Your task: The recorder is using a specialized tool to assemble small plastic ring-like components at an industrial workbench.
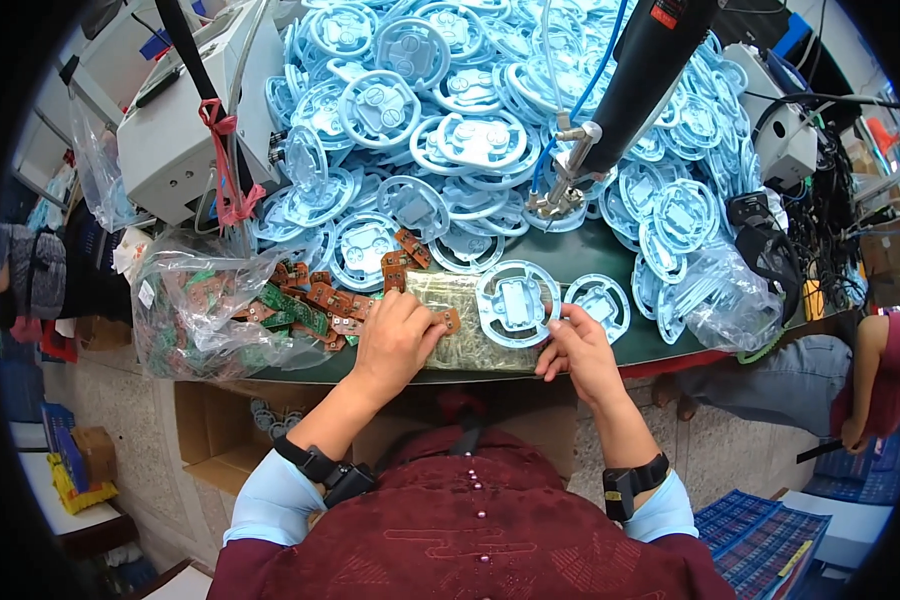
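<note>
My left hand (395, 338), closed, pinches a small orange-brown circuit board (449, 321) over a block wrapped in clear tape (460, 350). My right hand (582, 354) grips the right edge of a light blue plastic steering-wheel part (518, 305), a ring with a boxy centre, tilted above the block's right end. Just behind my right fingers, a second light blue wheel part (600, 300) lies on the green table. More orange-brown boards (335, 300) are scattered to the left of my left hand, some against the block.
A large heap of light blue wheel parts (470, 135) covers the back of the table. A clear bag of circuit boards (195, 310) sits at the left. A black tool with a metal tip (570, 180) hangs over the table. Another person (810, 380) is at the right.
</note>
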Tool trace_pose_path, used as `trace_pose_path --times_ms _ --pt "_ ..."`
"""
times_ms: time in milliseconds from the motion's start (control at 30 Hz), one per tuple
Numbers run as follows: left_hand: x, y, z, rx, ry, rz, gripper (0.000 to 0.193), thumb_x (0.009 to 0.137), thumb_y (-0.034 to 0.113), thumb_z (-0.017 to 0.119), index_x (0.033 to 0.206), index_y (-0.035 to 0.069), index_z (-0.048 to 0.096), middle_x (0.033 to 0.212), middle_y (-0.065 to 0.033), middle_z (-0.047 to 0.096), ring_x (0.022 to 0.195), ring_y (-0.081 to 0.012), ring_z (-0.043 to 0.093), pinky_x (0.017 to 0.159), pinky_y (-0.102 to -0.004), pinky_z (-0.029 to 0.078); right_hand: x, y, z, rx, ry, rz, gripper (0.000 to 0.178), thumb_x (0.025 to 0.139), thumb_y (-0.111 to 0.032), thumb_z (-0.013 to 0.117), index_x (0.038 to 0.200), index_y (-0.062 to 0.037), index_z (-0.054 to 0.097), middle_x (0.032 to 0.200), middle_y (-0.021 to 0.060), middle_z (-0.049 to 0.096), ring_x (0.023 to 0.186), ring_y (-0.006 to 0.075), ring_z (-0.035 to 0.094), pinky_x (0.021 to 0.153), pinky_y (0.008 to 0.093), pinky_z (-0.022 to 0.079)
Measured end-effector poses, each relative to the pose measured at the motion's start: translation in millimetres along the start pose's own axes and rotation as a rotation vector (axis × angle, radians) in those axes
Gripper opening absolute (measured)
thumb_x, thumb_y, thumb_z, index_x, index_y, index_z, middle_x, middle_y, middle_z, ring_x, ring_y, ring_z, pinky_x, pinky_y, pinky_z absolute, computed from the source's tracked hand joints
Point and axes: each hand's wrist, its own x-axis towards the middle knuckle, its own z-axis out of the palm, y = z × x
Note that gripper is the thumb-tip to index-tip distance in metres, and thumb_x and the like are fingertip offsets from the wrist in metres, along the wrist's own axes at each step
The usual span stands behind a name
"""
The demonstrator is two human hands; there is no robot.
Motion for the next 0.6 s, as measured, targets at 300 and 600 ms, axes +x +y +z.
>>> trace_pose_path --times_ms 300,600 --pt "-1 -4 -18 -0.237 -0.211 -0.044 0.016 0.081 0.006 0.073 0.097 0.007 0.07 0.08 -0.0087 0.055 0.082 -0.0307 0.054 0.073 -0.0399 0.045 11 -6 2 -0.114 0.023 -0.006 0.045 0.098 -0.008 0.054 0.139 0.0037 0.041 0.077 0.0116 0.063 0.049 0.0145 0.06 0.04 0.0233 0.047" --pt "-5 -2 -19 -0.077 -0.136 0.006 0.012 0.08 0.006 0.073 0.092 0.007 0.069 0.081 -0.008 0.054 0.081 -0.0289 0.054 0.07 -0.0396 0.045 0 -12 9 -0.246 0.045 -0.036 0.053 0.091 0.0 0.057 0.142 -0.0019 0.041 0.079 0.009 0.064 0.053 0.0123 0.061 0.046 0.0253 0.047"
